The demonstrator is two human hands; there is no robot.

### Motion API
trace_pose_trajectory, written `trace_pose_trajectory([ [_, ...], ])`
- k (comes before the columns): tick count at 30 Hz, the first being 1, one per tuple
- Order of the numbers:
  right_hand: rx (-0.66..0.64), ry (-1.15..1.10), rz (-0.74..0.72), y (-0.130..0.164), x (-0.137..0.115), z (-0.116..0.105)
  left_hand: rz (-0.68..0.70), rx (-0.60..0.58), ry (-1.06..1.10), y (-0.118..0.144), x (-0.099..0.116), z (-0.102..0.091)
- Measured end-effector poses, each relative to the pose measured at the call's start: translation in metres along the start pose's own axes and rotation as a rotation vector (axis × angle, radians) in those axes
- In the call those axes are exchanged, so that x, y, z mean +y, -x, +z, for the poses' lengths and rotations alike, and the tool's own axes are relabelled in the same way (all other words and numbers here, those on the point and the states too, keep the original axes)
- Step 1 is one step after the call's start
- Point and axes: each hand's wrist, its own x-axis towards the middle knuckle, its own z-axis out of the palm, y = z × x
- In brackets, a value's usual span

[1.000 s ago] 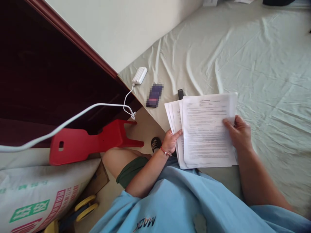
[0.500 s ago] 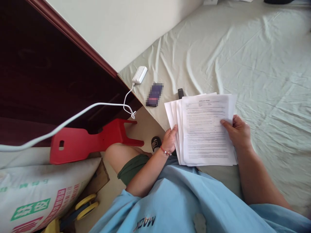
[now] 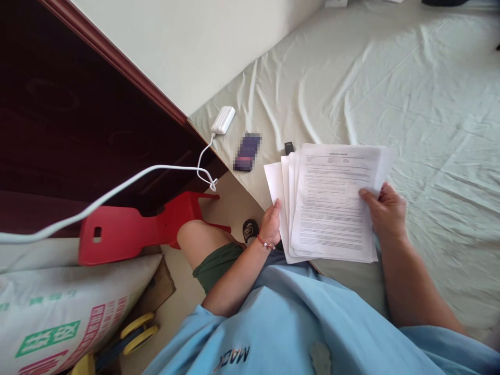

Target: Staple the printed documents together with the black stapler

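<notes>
1. Papers (image 3: 332, 203) are resting fanned out over the near edge of the bed (image 3: 410, 104).
2. Left hand (image 3: 271, 224) is gripping their left edge.
3. Right hand (image 3: 385, 211) is pinching their right side.

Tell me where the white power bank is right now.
In the head view, the white power bank lies upper left of centre on the bed sheet, near the bed's corner, just left of the dark blurred phone.

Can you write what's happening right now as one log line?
left hand: holds papers | right hand: holds papers | under: bed sheet
</notes>
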Motion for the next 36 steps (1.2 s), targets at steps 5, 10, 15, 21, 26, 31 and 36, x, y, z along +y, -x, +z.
trace_pose_trajectory([
  [5, -0.042, -0.040, 0.032, 0.002, -0.003, 0.005, 0.025, -0.067, -0.024, 0.001, -0.001, 0.001],
  [10, -0.066, -0.055, 0.023, 0.006, -0.011, 0.009, 0.016, -0.099, -0.048, 0.001, -0.003, 0.000],
  [15, -0.050, -0.088, 0.029, 0.009, -0.018, 0.012, 0.021, -0.113, -0.059, 0.003, -0.005, 0.002],
  [21, -0.050, -0.098, 0.035, 0.008, -0.014, 0.012, 0.041, -0.139, -0.061, 0.002, -0.007, 0.000],
  [26, -0.050, -0.147, 0.038, 0.008, -0.011, 0.013, 0.062, -0.152, -0.104, 0.002, -0.006, -0.001],
  [31, -0.060, -0.176, 0.054, 0.009, -0.013, 0.016, 0.076, -0.147, -0.128, 0.003, -0.005, 0.000],
  [36, -0.049, -0.185, 0.082, 0.009, -0.015, 0.017, 0.106, -0.131, -0.146, 0.003, -0.005, 0.000],
])
